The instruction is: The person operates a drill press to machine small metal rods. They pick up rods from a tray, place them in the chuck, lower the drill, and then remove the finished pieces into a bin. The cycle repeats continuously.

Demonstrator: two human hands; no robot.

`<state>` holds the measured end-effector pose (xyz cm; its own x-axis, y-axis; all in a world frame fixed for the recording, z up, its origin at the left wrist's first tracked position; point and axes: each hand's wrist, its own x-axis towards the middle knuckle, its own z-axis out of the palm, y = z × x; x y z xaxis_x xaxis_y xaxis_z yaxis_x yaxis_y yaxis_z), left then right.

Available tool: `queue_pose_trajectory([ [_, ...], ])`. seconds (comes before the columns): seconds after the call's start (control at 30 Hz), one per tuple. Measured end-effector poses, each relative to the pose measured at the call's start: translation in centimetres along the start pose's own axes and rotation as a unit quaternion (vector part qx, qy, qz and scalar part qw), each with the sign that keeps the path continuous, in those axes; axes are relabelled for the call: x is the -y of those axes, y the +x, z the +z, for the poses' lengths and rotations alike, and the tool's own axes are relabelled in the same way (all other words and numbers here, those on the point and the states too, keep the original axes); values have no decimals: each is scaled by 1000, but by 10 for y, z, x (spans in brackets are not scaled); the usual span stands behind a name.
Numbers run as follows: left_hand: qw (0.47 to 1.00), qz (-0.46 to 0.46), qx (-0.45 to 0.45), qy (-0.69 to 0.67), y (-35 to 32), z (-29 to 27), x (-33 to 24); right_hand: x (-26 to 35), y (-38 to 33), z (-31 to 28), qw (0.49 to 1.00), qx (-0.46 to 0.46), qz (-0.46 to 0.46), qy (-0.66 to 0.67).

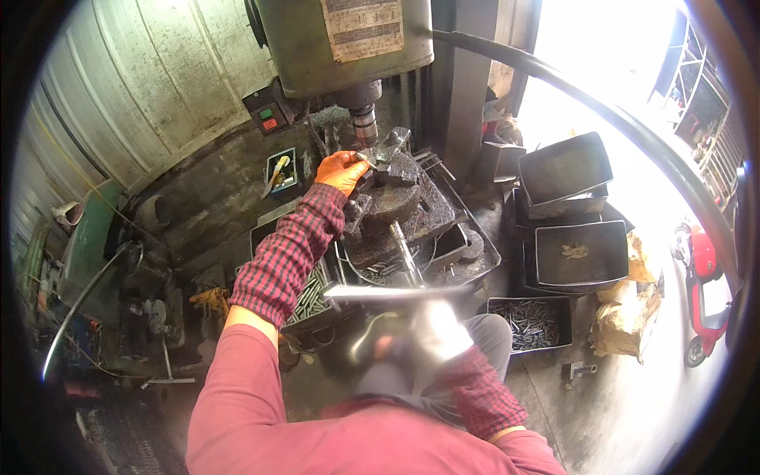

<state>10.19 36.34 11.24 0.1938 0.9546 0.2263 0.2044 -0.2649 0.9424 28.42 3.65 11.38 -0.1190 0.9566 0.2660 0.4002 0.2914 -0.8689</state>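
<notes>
My left hand, in an orange glove, reaches to the dark metal vise beneath the drill press spindle. Its fingers are pinched together at the vise's upper left side; whatever they hold is too small to make out. My right hand, in a white glove, is smeared by motion in front of my lap. Just above it lies a blurred pale bar, joined to the metal rod of the vise. Whether the right fingers touch that bar is not visible.
Metal trays of short pins and greenish pins stand right and left of the vise. Stacked dark trays rise at the right. A switch box hangs behind; a thick dark hose arches across the upper right.
</notes>
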Motion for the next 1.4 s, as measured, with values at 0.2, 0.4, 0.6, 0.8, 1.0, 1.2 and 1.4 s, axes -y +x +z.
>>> queue_pose_trajectory([
  [0.2,992,17,50,111,14,2,-2,-74,-5,-32,956,-208,143,149],
  [0.4,985,-12,87,150,20,2,-1,-21,-15,-58,902,-409,56,-126],
  [0.6,963,-3,82,258,11,4,-24,-50,-1,-46,869,-156,-98,-460],
  [0.8,964,-7,74,255,11,5,-27,-37,8,78,908,-12,386,161],
  [1.0,962,-29,75,261,13,4,-23,52,23,-39,982,-27,-184,-39],
  [1.2,966,7,83,243,9,2,-27,-16,25,-33,986,-36,75,-143],
  [1.4,961,6,83,264,11,3,-29,35,2,54,897,118,178,388],
])
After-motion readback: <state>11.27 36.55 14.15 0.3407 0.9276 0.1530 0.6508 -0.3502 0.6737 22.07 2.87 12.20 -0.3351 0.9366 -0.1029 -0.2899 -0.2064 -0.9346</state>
